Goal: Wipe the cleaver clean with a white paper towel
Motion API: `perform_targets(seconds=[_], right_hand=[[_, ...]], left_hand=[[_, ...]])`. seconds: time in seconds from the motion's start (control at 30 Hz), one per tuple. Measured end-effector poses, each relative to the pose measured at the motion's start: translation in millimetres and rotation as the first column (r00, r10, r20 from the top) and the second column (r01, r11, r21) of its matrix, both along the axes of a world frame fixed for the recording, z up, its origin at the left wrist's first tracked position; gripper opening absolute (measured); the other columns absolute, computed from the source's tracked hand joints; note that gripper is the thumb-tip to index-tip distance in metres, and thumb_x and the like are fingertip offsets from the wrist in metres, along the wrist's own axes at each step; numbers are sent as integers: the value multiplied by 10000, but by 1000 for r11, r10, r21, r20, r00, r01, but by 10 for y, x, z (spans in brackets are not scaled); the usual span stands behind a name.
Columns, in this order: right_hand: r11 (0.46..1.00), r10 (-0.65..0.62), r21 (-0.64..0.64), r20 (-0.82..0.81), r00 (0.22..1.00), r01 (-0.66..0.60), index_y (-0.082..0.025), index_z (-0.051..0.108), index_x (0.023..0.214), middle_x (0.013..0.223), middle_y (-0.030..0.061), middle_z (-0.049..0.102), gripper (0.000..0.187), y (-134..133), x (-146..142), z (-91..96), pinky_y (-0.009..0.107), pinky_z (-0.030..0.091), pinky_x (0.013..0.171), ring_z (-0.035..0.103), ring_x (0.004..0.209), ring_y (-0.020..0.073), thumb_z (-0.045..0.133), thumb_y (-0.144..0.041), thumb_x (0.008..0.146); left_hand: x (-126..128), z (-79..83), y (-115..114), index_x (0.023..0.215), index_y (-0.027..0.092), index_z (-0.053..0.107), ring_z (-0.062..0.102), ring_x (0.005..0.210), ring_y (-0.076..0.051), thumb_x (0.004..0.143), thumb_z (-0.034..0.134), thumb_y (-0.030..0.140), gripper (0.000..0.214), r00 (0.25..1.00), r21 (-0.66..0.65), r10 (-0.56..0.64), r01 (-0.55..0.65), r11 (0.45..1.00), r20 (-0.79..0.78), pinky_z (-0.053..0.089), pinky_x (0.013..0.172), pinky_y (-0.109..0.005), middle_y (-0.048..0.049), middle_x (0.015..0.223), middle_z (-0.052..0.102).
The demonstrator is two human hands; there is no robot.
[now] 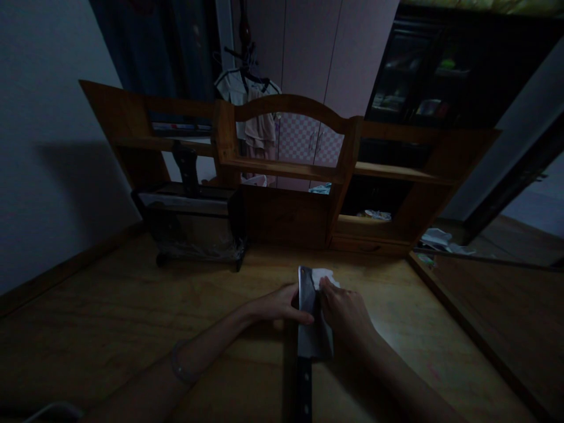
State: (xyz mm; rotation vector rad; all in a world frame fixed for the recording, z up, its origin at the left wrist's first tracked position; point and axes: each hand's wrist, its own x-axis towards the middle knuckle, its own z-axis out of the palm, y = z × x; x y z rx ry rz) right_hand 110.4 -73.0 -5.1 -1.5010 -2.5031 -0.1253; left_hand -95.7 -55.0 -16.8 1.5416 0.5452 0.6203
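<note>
A cleaver point(308, 329) lies on the wooden table point(132, 305) with its wide steel blade pointing away from me and its dark handle toward me. My left hand point(282, 305) is closed on the left side of the blade, thumb over the top. My right hand point(346, 311) presses a white cloth or tissue point(324, 275) against the right face of the blade, fingers closed on it. A bracelet sits on my left wrist.
A wooden shelf unit point(291, 170) stands along the table's far edge. A dark rack point(189, 217) with plastic wrap is at the back left. Clothes hang on a stand behind. White scraps point(438, 239) lie at the right. The room is dim.
</note>
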Motion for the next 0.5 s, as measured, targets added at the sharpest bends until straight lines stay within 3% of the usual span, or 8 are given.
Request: perform_targets(seconds=[0.07,0.17,0.33,0.5], right_hand=[[998,66,27,-72,995,-64,-56,555,1303,1273,223,636,413,29,18,-39,409,582,852,705,1018,308,412,-93,918],[974,221,81,-173,960,-209,-66,524,1364,1402,197,545,455,80,34,-82,420,454,1093,529,1304,282,441,-93,917],[927,370,52,-305,878,-372,-169,457,1453,1485,133,465,505,43,-3,-20,474,399,1144,436,1382,261,465,-153,949],[877,375,-95,-475,796,-471,-232,385,1499,1561,70,339,510,-83,-40,138,446,339,1181,320,1444,222,429,-204,992]], left_hand=[[-3,-3,3,1331,159,526,561,1177,-293,731,826,315,689,1000,12,7,-7,1000,-2,446,1005,-421,-119,1295,591],[-5,-4,11,1354,178,506,529,1230,-301,728,824,317,716,1000,29,15,-15,999,9,419,1042,-438,-115,1340,565],[-7,-9,23,1314,150,536,548,1194,-300,731,811,299,661,1000,42,10,-9,999,-20,424,1030,-427,-109,1257,610],[-20,-27,23,1197,151,616,585,1106,-273,728,803,300,526,995,41,45,-41,998,-94,452,978,-378,-78,1140,656]])
